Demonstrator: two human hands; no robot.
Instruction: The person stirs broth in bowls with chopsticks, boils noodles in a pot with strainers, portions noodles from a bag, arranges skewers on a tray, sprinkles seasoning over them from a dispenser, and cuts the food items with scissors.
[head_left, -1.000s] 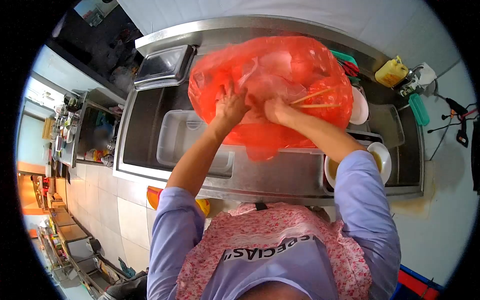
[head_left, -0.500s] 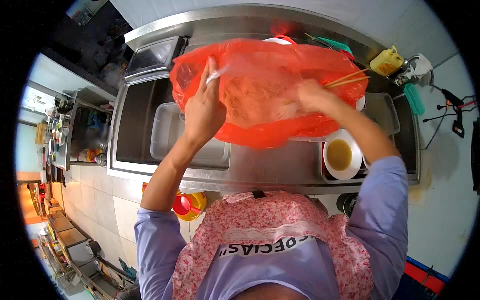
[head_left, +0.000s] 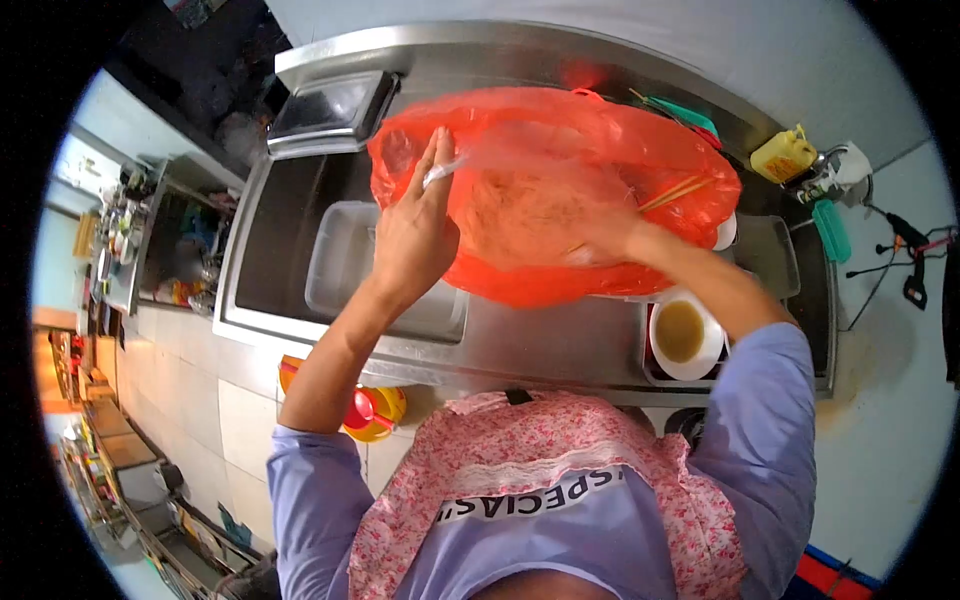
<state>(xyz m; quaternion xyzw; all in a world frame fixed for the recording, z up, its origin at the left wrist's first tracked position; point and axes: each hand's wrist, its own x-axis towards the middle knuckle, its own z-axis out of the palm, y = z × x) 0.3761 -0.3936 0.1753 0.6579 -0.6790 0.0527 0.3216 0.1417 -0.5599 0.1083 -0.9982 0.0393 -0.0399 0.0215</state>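
A wide, mouth-up red plastic bag [head_left: 520, 280] spreads over the counter, with a mass of thin pale strands [head_left: 520, 210] inside, tinted red and partly blurred. My left hand [head_left: 415, 240] is at the bag's left side, closed on its edge with fingers pointing away from me; the thumb is mostly hidden. A small white piece [head_left: 442, 172] shows at those fingers. Inside the bag, my right hand [head_left: 620, 238] is smeared by motion. A pair of wooden chopsticks [head_left: 678, 192] runs through that hand, tips down among the strands.
A bowl of yellowish liquid [head_left: 680, 332] sits on a tray at the right front. Left of the bag is a clear plastic tub [head_left: 335, 255], with a lidded metal container [head_left: 330, 110] behind it. A yellow jug [head_left: 783, 155] stands at the back right.
The right hand and chopsticks have shifted within the bag, and the chopsticks now reach lower. The left hand stays at the bag's edge. The whole view has moved slightly.
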